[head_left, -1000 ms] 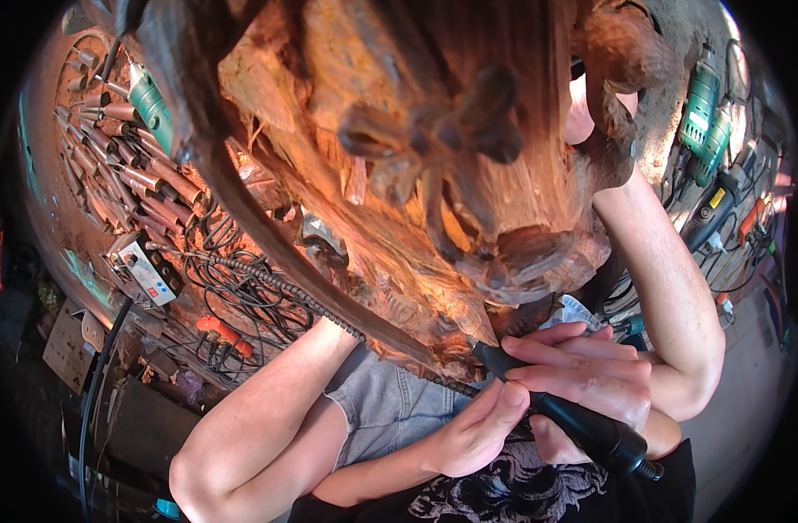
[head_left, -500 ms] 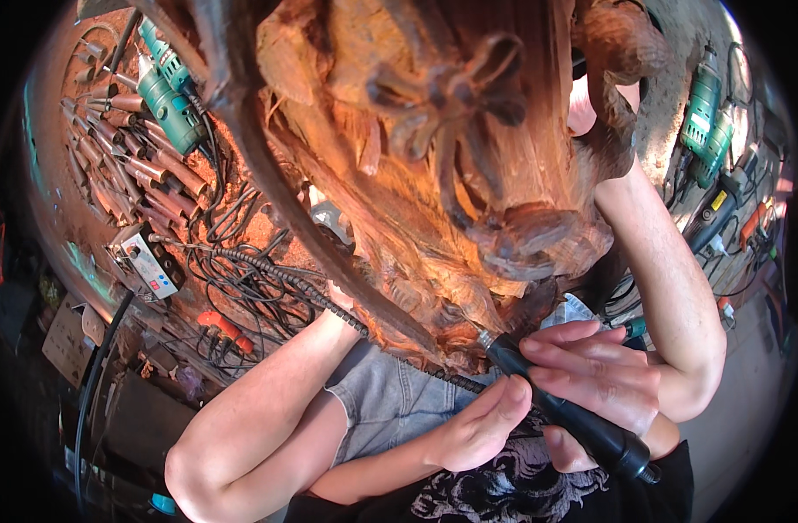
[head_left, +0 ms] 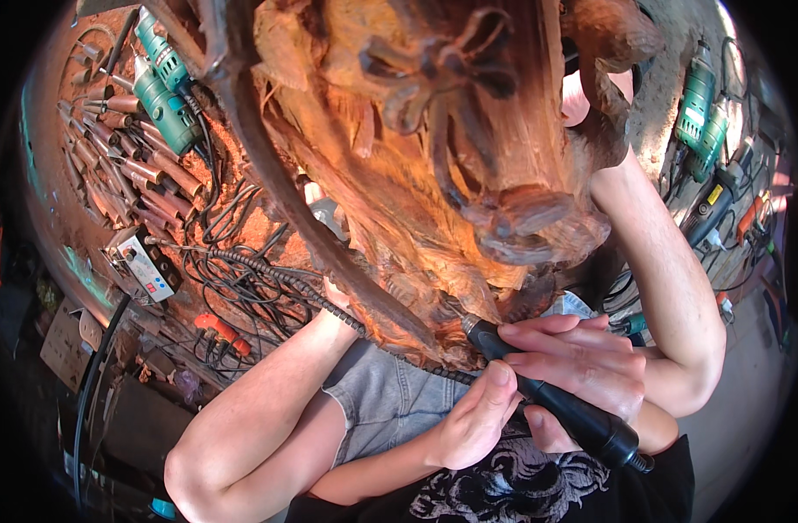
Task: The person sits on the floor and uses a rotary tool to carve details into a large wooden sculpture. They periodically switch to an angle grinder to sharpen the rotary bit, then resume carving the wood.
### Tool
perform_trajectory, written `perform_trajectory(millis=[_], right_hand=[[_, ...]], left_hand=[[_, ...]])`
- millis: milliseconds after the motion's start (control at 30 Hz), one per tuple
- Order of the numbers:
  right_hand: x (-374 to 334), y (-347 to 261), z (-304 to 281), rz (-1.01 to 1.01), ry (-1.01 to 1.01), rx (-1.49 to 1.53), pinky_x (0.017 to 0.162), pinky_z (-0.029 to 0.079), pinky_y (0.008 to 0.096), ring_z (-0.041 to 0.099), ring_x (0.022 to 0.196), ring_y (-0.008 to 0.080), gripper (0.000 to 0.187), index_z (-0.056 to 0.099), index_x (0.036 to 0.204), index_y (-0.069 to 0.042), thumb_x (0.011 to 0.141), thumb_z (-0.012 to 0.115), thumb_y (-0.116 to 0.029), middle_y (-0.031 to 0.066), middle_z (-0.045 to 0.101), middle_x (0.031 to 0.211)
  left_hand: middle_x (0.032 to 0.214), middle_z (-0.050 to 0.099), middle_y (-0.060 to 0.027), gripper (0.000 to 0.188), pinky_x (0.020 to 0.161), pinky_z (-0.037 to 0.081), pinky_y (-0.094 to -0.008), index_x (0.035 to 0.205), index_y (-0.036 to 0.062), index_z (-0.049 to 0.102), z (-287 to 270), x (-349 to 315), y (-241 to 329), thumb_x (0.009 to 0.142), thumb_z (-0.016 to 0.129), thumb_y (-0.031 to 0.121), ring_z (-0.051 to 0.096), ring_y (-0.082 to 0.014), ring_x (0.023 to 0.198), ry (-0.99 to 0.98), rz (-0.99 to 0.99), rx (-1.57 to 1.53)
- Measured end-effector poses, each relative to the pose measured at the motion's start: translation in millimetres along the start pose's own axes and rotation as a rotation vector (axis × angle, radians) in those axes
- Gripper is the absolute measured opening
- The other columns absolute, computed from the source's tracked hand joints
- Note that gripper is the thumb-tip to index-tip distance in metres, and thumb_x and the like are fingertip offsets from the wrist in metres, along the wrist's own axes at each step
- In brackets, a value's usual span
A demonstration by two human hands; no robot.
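A large reddish-brown wood carving fills the top and middle, with a flower-like relief and a curved rim on its left side. My right hand is wrapped round a black rotary carving handpiece. Its thin metal bit points up and left at the lower edge of the carving, touching it or very close. From the left, my left hand presses against the handpiece near its front, thumb raised along it; some of its fingers are hidden.
Many wooden-handled carving tools lie at the left beside green power tools. Black cables tangle near a small control box and an orange plug. More green power tools lie at the right. My bare legs flank the carving.
The handpiece and both hands have shifted slightly up and left. The carving also appears a little higher and farther left in the view.
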State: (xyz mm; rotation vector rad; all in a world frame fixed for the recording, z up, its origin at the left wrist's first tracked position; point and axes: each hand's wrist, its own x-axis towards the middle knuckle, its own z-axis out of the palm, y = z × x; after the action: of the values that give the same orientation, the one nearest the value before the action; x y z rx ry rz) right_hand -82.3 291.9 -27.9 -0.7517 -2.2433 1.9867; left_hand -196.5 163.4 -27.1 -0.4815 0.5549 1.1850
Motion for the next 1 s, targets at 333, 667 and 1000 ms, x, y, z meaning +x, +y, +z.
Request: perform_trajectory(millis=[333,667,1000], right_hand=[[13,-22,-7,0.119,-0.028,0.009,0.100,0.056,0.0356,0.076,0.105,0.0323,0.030,0.076,0.104,0.008,0.077,0.074,-0.004,0.0270,0.075,0.109],[15,-18,-2,0.095,0.023,0.020,0.093,0.059,0.0354,0.077,0.101,0.0314,0.029,0.077,0.102,0.008,0.076,0.074,-0.003,0.0269,0.076,0.106],[3,-10,-5,0.025,-0.042,-0.019,0.083,0.061,0.0381,0.077,0.095,0.0336,0.037,0.072,0.113,0.007,0.083,0.075,-0.015,0.0289,0.072,0.117]], left_hand=[[0.164,0.025,-0.0298,0.096,0.120,0.038,-0.0473,0.159,0.0022,0.022,9,-6,3,0.098,0.036,0.076,0.033,-0.0378,0.152,0.027,0.007,0.013],[0.164,0.026,-0.0307,0.098,0.120,0.038,-0.0464,0.159,0.0005,0.021,7,-5,4,0.099,0.034,0.076,0.034,-0.0379,0.152,0.038,-0.011,0.005],[0.165,0.025,-0.0285,0.107,0.118,0.040,-0.0439,0.161,-0.0015,0.018,6,-10,3,0.095,0.034,0.081,0.038,-0.0353,0.150,0.075,-0.084,0.084]])
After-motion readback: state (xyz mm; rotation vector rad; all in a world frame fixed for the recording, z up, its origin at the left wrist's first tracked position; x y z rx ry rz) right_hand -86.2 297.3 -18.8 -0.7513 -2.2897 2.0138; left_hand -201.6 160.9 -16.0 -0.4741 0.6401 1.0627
